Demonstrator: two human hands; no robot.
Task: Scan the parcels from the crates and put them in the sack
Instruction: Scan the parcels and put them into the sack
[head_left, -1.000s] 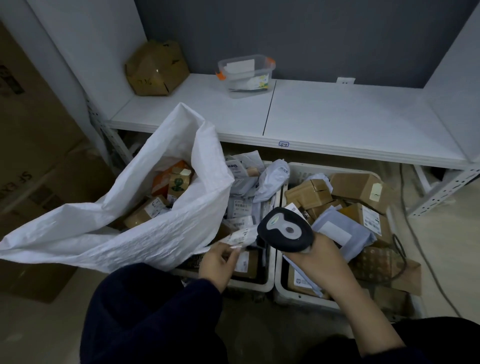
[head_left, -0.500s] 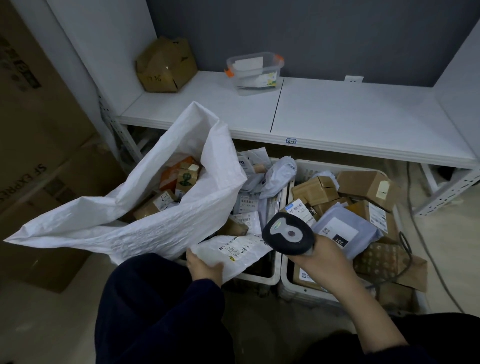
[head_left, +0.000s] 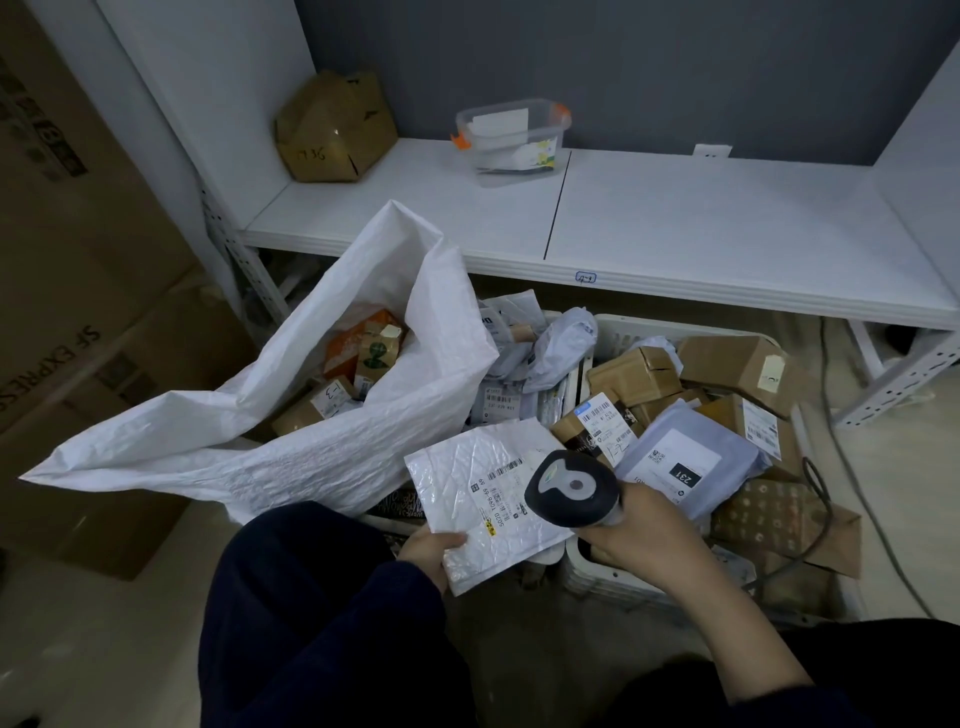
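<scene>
The white sack (head_left: 234, 447) is lying open at left, boxes inside. The left hand (head_left: 431, 553) is pinching a white padded parcel (head_left: 467, 493) over the crates (head_left: 649, 327), and the right hand (head_left: 644, 540) is gripping the scanner (head_left: 571, 486) beside its label.

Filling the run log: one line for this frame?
phase: scan | left hand: holds white mailer, label up | right hand: holds scanner by mailer | sack: open, parcels inside

The scanner (head_left: 571, 488) covers part of the mailer (head_left: 457, 467); its label print is too small to read. The carton (head_left: 78, 260) runs off left.
</scene>
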